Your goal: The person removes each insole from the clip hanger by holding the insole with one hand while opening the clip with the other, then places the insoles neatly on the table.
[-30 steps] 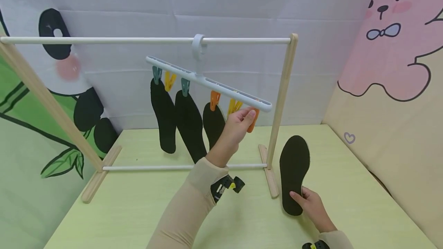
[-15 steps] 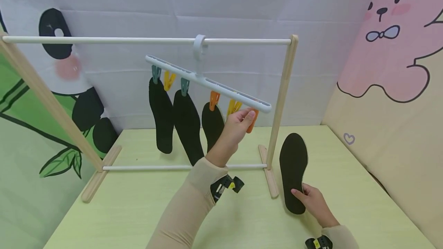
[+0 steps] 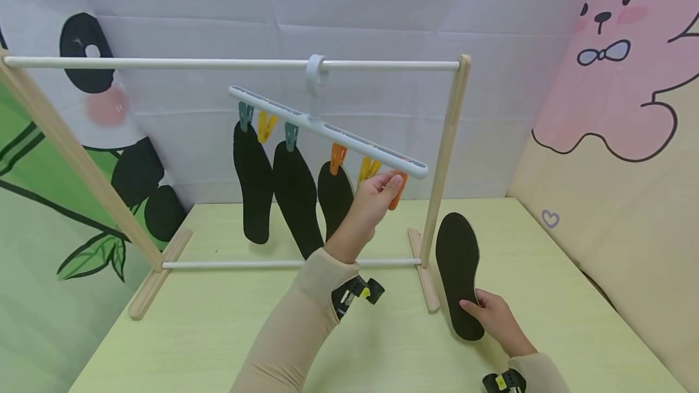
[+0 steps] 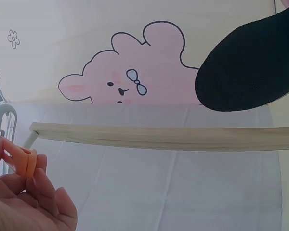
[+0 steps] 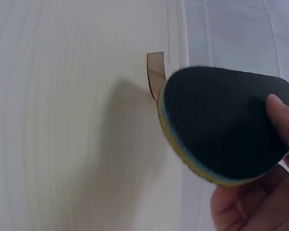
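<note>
My left hand (image 3: 368, 208) pinches an orange clothespin (image 3: 398, 191) at the right end of a pale blue clip hanger (image 3: 349, 136); the left wrist view shows the clothespin (image 4: 25, 161) between thumb and fingers. My right hand (image 3: 497, 319) grips the lower part of a black insole (image 3: 457, 253), held upright right of the rack. The right wrist view shows this insole (image 5: 221, 120) with a yellowish edge and the thumb on its dark face. Three more black insoles (image 3: 253, 187) hang from clothespins on the hanger's left and middle; my left forearm partly hides the third.
The hanger hooks over the white top rod (image 3: 207, 64) of a wooden-legged rack. Two yellow clothespins (image 3: 266, 128) also hang there. The rack's right post (image 3: 445, 156) and foot (image 3: 425, 278) stand between the two hands. Below lies a pale table (image 3: 229, 332).
The insole in my right hand has tilted, its top shifting left toward the rack while its lower end moved slightly right. The hanging insoles sway slightly. My left hand keeps its place on the clothespin.
</note>
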`<state>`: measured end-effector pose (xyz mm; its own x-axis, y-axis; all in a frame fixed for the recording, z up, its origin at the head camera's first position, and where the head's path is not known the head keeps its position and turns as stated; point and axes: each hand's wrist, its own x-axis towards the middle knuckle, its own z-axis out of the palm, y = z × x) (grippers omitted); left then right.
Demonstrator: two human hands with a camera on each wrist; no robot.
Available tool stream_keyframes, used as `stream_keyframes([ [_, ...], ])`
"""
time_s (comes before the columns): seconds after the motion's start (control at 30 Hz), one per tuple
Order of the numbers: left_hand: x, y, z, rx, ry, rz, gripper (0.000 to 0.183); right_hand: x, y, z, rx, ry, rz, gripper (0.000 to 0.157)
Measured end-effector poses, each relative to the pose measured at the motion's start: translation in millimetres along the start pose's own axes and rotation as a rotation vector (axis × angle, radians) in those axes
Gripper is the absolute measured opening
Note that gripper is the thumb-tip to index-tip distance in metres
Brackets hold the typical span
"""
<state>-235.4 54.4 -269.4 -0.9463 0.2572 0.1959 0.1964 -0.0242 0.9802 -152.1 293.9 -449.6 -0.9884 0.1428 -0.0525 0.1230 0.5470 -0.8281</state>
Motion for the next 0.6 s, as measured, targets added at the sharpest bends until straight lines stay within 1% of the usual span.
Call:
stream_keyframes([
  [0.23, -0.9, 0.3, 0.0, 0.000, 0.000, -0.002, 0.036, 0.9, 2.2, -2.3, -0.011, -0.010, -0.007, 0.012],
  [0.47, -1.8, 0.9, -0.7, -0.040, -0.007, -0.025, 0.037, 1.8, 1.4, -4.5, -0.011, -0.016, 0.012, 0.013],
  [0.6, -1.3, -0.3, -0.7, -0.038, -0.010, -0.022, 0.037, 1.9, 2.9, -4.5, 0.005, -0.016, 0.026, 0.014],
])
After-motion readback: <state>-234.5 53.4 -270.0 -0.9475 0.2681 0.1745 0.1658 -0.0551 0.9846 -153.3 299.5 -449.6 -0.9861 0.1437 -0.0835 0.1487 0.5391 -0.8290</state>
